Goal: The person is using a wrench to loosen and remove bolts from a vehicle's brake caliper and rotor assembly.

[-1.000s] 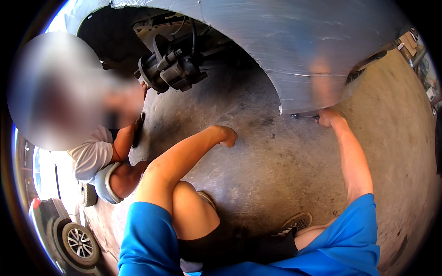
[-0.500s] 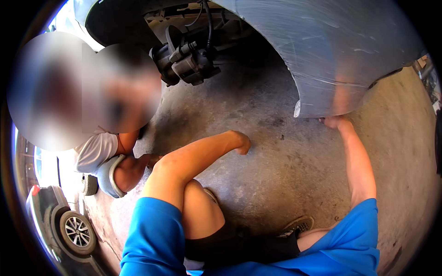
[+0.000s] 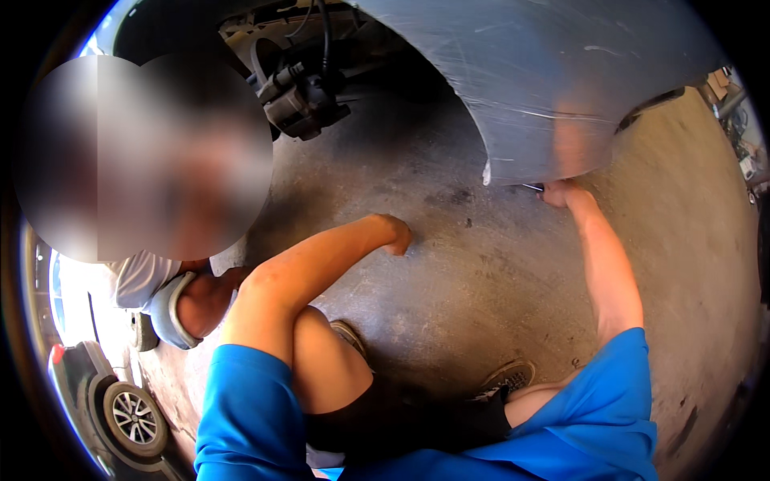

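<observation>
At the lower edge of a grey, scratched car body panel [image 3: 521,120], my right hand [image 3: 559,193] is closed around a thin, shiny metal rod [image 3: 532,187]. The rod's tip points left beneath the panel; its kind cannot be made out. My left forearm rests across my raised left knee. From it my left hand [image 3: 394,235] hangs over the floor with its fingers curled downward and together. Whatever may be inside those fingers is hidden. Left of the panel's rim opens the wheel arch, with a bare brake caliper [image 3: 295,112] and hub showing and no wheel fitted.
Close on my left another person crouches, with a bent knee [image 3: 204,305] and light clothing; the upper part is blurred. A dark car with a spoked wheel [image 3: 135,418] stands at lower left. Assorted items [image 3: 742,136] lie at the far right. The concrete floor [image 3: 449,297] is stained.
The whole view has shifted, so the panel, caliper and both hands sit further left and slightly higher. The metal rod by my right hand shows more clearly. Both hands keep their poses.
</observation>
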A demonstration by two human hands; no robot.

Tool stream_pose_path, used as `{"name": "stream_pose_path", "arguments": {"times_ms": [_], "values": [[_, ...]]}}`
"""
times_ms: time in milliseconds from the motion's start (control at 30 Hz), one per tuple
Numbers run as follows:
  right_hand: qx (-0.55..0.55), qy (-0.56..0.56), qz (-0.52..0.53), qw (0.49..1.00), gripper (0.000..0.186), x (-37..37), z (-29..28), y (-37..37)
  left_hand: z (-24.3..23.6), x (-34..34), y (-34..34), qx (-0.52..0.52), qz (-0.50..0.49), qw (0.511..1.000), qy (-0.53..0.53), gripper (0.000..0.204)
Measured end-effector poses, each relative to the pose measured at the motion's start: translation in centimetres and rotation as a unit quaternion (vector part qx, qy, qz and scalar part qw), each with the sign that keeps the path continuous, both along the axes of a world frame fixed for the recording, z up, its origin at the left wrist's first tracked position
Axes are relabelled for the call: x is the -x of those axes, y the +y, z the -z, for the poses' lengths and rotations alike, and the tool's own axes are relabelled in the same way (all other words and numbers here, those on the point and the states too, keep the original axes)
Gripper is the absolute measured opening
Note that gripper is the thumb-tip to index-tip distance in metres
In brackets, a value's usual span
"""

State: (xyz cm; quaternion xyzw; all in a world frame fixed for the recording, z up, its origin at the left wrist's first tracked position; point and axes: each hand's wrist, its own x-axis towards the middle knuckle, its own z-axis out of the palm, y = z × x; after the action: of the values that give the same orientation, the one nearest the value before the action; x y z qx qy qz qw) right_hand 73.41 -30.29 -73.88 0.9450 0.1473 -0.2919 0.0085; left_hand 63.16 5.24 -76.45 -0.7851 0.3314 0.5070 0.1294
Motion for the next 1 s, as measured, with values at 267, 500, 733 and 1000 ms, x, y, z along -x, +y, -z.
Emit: {"name": "stream_pose_path", "arguments": {"times_ms": [267,500,733,1000], "values": [[-0.038,-0.037,-0.006,0.999,0.043,0.0,-0.1,-0.4,0.3,-0.4,-0.2,-0.015,-0.018,1.0,-0.013,0.034],[-0.155,0.132,0.162,0.966,0.034,-0.4,-1.1,0.9,0.3,-0.3,0.0,-0.033,-0.011,0.999,0.002,0.033],[0.054,0.07,-0.022,0.996,0.03,0.5,2.6,1.4,3.1,-1.7,1.3,-0.014,-0.035,0.999,0.001,0.032],[0.038,0.014,-0.005,0.999,0.027,0.7,2.7,-0.3,5.3,-3.2,2.8,-0.014,-0.043,0.999,-0.018,0.031]]}}
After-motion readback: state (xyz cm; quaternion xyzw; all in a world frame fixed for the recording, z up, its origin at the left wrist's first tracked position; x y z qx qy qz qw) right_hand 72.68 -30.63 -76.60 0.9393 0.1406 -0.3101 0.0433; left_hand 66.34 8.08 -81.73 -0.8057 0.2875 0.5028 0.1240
